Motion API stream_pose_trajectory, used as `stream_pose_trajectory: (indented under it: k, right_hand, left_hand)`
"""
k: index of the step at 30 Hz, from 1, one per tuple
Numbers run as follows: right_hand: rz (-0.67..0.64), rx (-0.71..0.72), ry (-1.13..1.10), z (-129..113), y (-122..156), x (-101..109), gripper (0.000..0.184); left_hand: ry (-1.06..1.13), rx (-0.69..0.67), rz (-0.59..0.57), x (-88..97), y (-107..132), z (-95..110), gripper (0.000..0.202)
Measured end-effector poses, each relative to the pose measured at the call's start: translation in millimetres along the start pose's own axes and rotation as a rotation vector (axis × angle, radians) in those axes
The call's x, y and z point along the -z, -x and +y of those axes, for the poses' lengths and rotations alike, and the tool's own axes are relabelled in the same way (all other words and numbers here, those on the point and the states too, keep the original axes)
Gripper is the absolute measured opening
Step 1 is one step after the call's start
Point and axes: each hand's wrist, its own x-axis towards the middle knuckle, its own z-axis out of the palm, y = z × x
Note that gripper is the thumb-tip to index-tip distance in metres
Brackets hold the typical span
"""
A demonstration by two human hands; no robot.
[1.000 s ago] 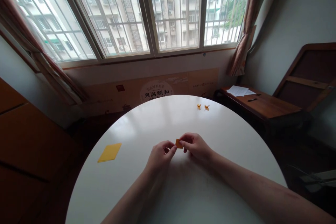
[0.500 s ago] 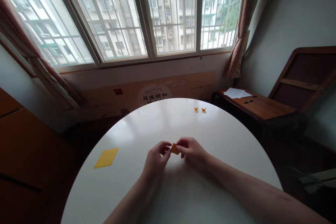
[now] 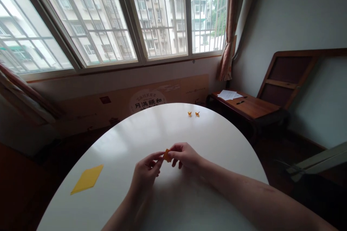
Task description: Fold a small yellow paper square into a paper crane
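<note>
A small folded orange paper (image 3: pixel 166 155) is pinched between both hands just above the round white table (image 3: pixel 189 202). My left hand (image 3: pixel 146 169) grips its left side with thumb and fingertips. My right hand (image 3: pixel 184 156) pinches its right side, fingers curled. Two tiny folded orange paper figures (image 3: pixel 193 114) stand at the table's far edge. A stack of yellow square paper (image 3: pixel 87 179) lies flat on the table to the left.
A low wooden side table (image 3: pixel 249 105) with white sheets (image 3: pixel 229 95) and a dark pen stands to the right. A wooden frame (image 3: pixel 287 75) leans on the right wall. A printed cardboard panel (image 3: pixel 146 99) stands under the barred window.
The view has swung to the right, so everything has shifted left in the picture. Both hands keep their pinch on the orange paper, which now looks more tilted.
</note>
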Motion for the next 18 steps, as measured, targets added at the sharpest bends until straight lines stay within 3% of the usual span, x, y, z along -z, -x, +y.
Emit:
stream_pose_trajectory:
  k: [18]
  right_hand:
    - [-0.046,-0.007,0.012,4.7,-0.3,-3.4,0.025]
  left_hand:
    - [-0.013,-0.049,0.033,1.5,-1.5,1.6,0.027]
